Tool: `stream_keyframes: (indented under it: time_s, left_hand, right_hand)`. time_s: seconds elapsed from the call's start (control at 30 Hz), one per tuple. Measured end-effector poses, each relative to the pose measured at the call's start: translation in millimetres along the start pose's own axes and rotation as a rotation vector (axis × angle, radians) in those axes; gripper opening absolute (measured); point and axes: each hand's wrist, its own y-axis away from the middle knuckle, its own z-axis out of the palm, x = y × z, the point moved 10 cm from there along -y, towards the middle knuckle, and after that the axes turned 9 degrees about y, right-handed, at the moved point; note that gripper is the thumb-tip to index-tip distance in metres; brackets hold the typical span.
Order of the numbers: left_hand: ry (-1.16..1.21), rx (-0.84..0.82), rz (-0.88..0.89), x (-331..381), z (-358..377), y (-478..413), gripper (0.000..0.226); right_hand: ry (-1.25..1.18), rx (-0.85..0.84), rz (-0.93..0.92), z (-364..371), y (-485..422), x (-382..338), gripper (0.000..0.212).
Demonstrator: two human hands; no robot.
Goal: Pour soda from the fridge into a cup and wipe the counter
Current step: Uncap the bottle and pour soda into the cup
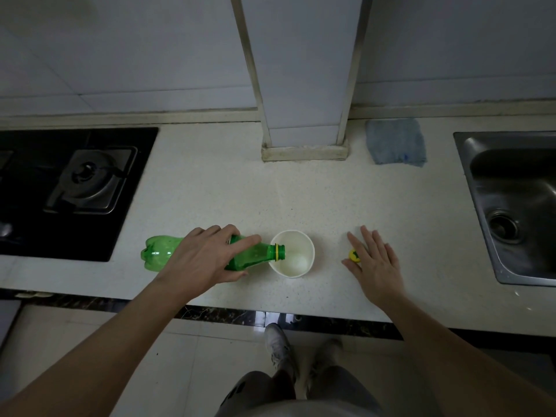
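My left hand (204,257) grips a green plastic soda bottle (159,255) around its middle and holds it tipped on its side. The bottle's open neck sits over the rim of a white cup (304,240) on the pale counter (301,194). A little liquid shows at the bottom of the cup. My right hand (376,261) lies flat on the counter to the right of the cup, fingers straight. The yellow bottle cap (354,256) lies beside its index finger and thumb. A blue cloth (395,141) lies at the back of the counter.
A black gas hob (69,188) fills the counter's left part. A steel sink (517,203) is set into the right end. A tiled pillar (304,115) stands at the back middle. The counter's dark front edge (234,316) runs below my arms, with my feet on the tiled floor.
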Motion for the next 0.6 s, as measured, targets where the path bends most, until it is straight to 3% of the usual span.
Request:
stream_keyframes:
  time_s: [0.6]
  left_hand:
    - [-0.011,-0.010,0.011,-4.8,0.8,-1.9,0.073]
  right_hand:
    - [-0.022,0.016,-0.004,-1.3,-0.4,-0.4,0.070]
